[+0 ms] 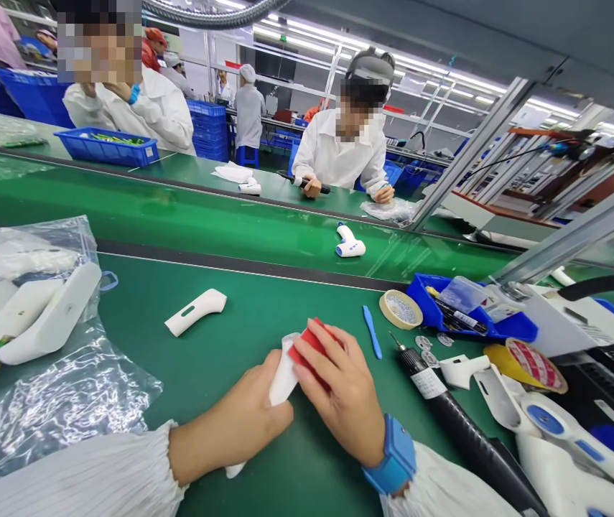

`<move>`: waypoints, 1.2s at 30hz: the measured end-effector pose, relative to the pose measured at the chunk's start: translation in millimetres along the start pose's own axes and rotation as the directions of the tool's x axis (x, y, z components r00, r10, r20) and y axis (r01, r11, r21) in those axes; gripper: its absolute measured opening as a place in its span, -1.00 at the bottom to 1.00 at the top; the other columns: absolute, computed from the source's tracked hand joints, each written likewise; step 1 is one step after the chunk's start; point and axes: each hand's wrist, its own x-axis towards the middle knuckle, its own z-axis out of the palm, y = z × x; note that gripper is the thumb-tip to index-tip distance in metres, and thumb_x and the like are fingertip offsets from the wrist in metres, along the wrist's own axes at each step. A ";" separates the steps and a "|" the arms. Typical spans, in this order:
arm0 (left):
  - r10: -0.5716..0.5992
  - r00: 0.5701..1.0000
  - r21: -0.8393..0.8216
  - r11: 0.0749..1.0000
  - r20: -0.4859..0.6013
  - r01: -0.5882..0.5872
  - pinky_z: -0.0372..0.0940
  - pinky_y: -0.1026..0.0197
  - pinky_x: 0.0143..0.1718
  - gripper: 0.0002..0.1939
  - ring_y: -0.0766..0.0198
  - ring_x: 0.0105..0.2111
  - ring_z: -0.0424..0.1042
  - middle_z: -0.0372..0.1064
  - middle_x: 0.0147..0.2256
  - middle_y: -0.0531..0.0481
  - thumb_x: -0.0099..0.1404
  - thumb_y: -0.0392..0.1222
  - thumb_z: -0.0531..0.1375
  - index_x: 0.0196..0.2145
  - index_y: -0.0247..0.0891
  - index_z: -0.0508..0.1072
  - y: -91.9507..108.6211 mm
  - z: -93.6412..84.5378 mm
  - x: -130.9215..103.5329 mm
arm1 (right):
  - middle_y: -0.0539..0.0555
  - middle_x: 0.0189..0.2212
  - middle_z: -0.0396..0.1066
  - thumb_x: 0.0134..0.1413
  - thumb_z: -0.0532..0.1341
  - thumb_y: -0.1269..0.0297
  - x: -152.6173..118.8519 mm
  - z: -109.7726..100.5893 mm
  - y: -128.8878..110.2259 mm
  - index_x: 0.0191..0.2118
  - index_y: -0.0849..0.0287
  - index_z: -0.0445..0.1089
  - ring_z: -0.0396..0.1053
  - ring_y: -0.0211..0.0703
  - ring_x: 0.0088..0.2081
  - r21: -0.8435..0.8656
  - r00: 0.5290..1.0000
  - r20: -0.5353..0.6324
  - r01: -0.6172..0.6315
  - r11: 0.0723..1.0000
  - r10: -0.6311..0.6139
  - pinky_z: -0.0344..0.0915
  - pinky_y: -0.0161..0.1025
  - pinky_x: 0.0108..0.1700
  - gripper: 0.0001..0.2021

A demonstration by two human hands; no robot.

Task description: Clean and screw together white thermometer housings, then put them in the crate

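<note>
My left hand [239, 409] is closed around a white plastic casing [284, 377], whose upper end sticks out above the fist and whose lower tip shows below it. In my right hand [347, 398] is a red pad [312, 350], pressed against the upper end of the casing. Whether the pad is cloth or a block I cannot tell. Beyond my left hand lies a white curved casing half [199, 310] with an oval slot. A blue pry stick [372, 332] and a black electric screwdriver [447, 409] lie to the right of my right hand.
Clear plastic bags [64, 388] with white casings fill the left. On the right are a tape roll [401, 309], a blue bin [425, 294] and several white parts. A white-and-blue gun-shaped device [348, 242] lies on the green conveyor [231, 222]. Two co-workers sit opposite.
</note>
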 end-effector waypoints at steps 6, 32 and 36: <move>0.008 1.000 -0.028 1.000 -0.019 -0.008 0.15 0.28 -0.44 -0.76 0.28 -0.43 0.23 0.27 -0.39 0.07 0.05 -0.34 -0.02 -0.26 -0.22 0.20 1.7 -0.9 0.0 | 0.15 0.02 0.28 0.05 0.15 0.39 -1.3 1.7 0.1 -0.09 0.15 0.38 0.18 0.02 0.00 0.020 0.999 0.040 0.009 1.000 -0.010 0.30 0.03 -0.04 -0.73; 0.004 1.000 0.071 0.997 -0.002 -0.004 0.09 0.29 -0.49 -0.77 0.30 -0.50 0.23 0.19 -0.51 0.13 0.04 -0.35 -0.03 -0.29 -0.21 0.18 1.9 0.1 3.5 | 0.14 -0.01 0.31 0.07 0.14 0.35 -0.9 0.9 3.4 -0.11 0.12 0.40 0.18 0.04 -0.02 -0.056 0.999 -0.006 0.050 0.997 -0.051 0.30 0.02 -0.10 -0.75; -0.008 1.000 0.104 0.994 -0.010 0.009 0.09 0.29 -0.51 -0.79 0.30 -0.51 0.23 0.20 -0.50 0.12 0.04 -0.36 -0.03 -0.31 -0.22 0.18 2.3 0.6 2.3 | 0.13 -0.02 0.32 0.06 0.15 0.36 -0.3 1.0 2.4 -0.13 0.10 0.42 0.18 0.04 -0.02 -0.061 0.998 -0.032 0.053 0.997 -0.055 0.30 0.01 -0.10 -0.77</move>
